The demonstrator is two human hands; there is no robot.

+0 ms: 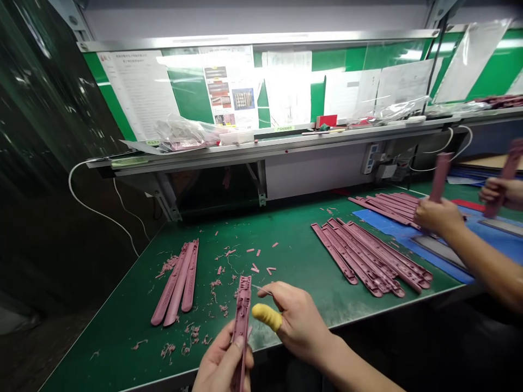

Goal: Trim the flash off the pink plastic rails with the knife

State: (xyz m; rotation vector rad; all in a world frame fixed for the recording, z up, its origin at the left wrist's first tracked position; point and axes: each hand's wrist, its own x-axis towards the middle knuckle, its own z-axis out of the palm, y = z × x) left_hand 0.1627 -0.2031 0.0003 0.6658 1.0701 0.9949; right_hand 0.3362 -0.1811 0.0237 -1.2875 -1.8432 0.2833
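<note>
My left hand (pixel 224 359) is wrapped round the lower part of a long mauve plastic shell (pixel 242 310), which stands nearly upright with its ribbed inner side facing me. In my right hand (pixel 300 318), pinched between fingers and thumb, is a thin metal blade (pixel 261 289); its tip points at the upper right edge of the shell, and I cannot tell whether it touches. A yellow cover (pixel 266 317) wraps the right thumb. The blade's handle is hidden by the hand. Mauve plastic scraps (pixel 216 283) lie on the green table (pixel 286 258) beyond the shell.
A few mauve shells (pixel 175 286) lie at the left, and a larger row of shells (pixel 363 256) at the right. Another person's hands (pixel 441 215) hold mauve parts above a blue sheet (pixel 445 250). A shelf (pixel 278 140) crosses above the table's back.
</note>
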